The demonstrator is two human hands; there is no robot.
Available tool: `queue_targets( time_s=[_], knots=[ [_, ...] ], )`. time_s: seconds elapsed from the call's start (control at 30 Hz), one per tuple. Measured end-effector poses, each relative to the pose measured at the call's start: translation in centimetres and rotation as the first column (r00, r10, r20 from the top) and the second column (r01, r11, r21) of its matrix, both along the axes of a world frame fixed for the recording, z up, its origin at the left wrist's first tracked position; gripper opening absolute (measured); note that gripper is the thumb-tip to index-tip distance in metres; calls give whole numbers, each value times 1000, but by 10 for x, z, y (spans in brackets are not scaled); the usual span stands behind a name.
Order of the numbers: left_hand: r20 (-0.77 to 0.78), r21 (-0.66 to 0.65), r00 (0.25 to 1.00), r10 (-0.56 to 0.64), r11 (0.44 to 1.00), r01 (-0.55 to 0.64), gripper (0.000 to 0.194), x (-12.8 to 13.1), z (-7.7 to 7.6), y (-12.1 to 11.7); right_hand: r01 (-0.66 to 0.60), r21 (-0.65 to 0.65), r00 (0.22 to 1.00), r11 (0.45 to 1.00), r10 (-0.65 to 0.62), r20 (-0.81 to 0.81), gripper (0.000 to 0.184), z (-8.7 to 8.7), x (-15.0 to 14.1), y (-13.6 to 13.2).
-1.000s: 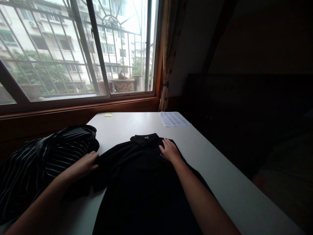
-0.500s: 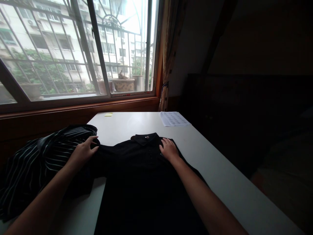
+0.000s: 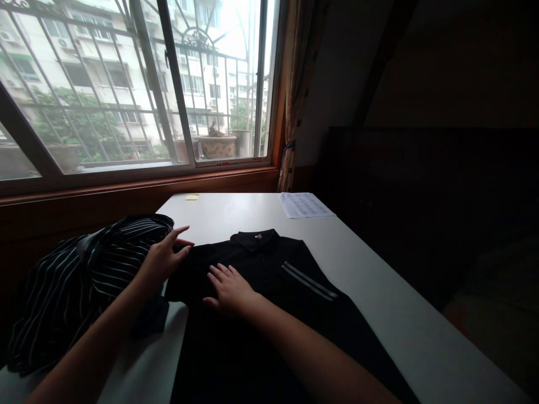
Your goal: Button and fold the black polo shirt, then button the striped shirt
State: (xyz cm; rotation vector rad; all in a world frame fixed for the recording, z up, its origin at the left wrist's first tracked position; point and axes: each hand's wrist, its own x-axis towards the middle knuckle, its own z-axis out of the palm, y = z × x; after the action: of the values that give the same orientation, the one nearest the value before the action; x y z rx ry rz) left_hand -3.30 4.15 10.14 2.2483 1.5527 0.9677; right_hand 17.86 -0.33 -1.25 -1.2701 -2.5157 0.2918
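A black polo shirt [image 3: 252, 331] lies spread on the white table, its collar [image 3: 255, 238] toward the window. The sleeve on the right, with two grey stripes [image 3: 309, 280] at its cuff, is folded inward over the shirt's front. My right hand [image 3: 231, 289] rests palm down on the chest, fingers stretched out. At the shoulder of the left sleeve [image 3: 181, 280] is my left hand [image 3: 166, 255], its fingers apart and the thumb and fingertips at the cloth's edge. The lower part of the shirt runs out of view.
On the left, a heap of dark striped clothing [image 3: 84, 280] lies beside the shirt. Printed sheets [image 3: 307, 205] and a yellow sticky note [image 3: 192, 197] lie at the far end of the table [image 3: 236, 210]. Beyond is a barred window [image 3: 219, 95] with a curtain [image 3: 290, 129].
My right hand has moved left from the right shoulder to the chest. The right sleeve now lies folded inward, its stripes showing. My left hand has shifted slightly right, to the left shoulder.
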Motion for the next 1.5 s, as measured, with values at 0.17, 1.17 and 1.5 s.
queue_targets(
  time_s=[0.17,1.17,1.5],
  knots=[
    [22,55,977,-214,976,213,52,52,-3,-6,14,-35,1000,999,-15,-26,76,1,-8,4],
    [-196,-31,901,-386,921,388,24,-14,-114,-72,317,-549,810,773,-522,-268,42,29,83,23],
    [-237,13,889,-392,914,406,34,-14,-116,-71,422,-268,850,866,-481,-214,29,31,67,68]
  ],
)
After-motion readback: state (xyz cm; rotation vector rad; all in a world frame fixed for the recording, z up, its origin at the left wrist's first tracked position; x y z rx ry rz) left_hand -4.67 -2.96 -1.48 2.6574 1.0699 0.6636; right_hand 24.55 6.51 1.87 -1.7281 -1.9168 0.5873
